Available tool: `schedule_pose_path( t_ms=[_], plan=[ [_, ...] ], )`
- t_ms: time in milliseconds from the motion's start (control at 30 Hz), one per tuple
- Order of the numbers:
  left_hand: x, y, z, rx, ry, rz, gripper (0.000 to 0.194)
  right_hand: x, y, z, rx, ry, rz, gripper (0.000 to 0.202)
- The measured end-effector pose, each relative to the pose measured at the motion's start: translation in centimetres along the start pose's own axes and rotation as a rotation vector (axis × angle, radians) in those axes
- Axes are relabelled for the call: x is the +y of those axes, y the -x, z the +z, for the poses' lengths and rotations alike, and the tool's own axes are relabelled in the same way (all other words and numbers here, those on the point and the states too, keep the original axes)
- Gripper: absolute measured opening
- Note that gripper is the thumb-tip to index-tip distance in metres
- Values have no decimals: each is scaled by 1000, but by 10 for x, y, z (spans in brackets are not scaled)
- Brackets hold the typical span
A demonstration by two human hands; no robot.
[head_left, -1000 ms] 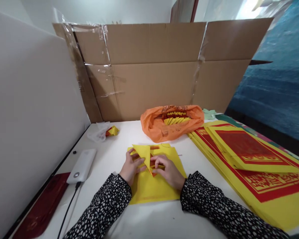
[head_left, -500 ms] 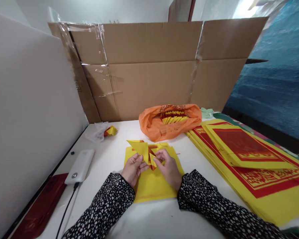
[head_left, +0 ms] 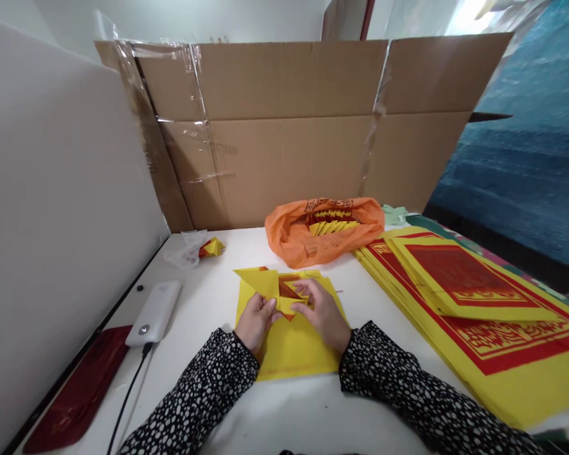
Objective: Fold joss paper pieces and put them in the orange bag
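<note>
A folded yellow paper point(head_left: 262, 282) with red patches is held above a stack of yellow paper sheets point(head_left: 298, 354) on the white table. My left hand point(head_left: 256, 321) pinches its lower left part between thumb and fingers. At the right, my right hand point(head_left: 323, 313) has its thumb and fingers around a pointed flap of the same paper. A long triangular tip sticks out to the upper left. Part of the fold lies hidden behind the fingers.
Behind the stack lies an orange plastic bag point(head_left: 294, 237) with folded yellow-red papers point(head_left: 334, 227). Large printed paper sheets point(head_left: 516, 354) fill the right side. A white power bank point(head_left: 156, 313) with a cable and a dark red phone-like object point(head_left: 83, 385) lie left. Cardboard point(head_left: 289, 158) stands behind.
The folded paper has shifted slightly left. Its right flap, upright and narrow before, now spreads out toward my right hand, whose fingers have opened a little wider.
</note>
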State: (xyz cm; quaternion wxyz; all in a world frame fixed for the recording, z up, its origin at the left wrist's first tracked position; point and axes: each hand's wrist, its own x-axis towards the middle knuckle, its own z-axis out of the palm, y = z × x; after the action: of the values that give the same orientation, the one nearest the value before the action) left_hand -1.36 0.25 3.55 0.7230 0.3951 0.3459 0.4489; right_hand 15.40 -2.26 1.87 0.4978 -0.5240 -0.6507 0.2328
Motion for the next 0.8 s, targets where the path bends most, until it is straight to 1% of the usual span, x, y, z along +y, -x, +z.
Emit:
schedule_pose_path(
  t_ms=[67, 133, 233, 333, 467, 567, 633, 800],
  plan=[
    [-1, 0, -1, -23, -20, 14, 45, 5, -1, 1, -18, -37, 99, 33],
    [-6, 1, -3, -38, -70, 40, 42, 7, -2, 3, -18, -29, 123, 33],
    [-13, 0, -6, 11, -156, 82, 37, 3, 0, 6, -18, -15, 97, 33],
    [-12, -1, -5, 66, -164, 98, 38, -4, 3, 7, -31, -43, 55, 29],
    [-1, 1, 2, 47, -43, 56, 46, -5, 4, 5, 22, -50, 43, 21],
    [4, 3, 6, 30, 0, 35, 44, -4, 2, 4, 13, -30, 23, 16],
    [2, 3, 5, 42, 0, 34, 40, -4, 1, 4, -11, -23, 4, 13],
    [-12, 3, 1, 59, -74, 31, 38, -7, -1, 4, -9, -44, 23, 18]
  ],
)
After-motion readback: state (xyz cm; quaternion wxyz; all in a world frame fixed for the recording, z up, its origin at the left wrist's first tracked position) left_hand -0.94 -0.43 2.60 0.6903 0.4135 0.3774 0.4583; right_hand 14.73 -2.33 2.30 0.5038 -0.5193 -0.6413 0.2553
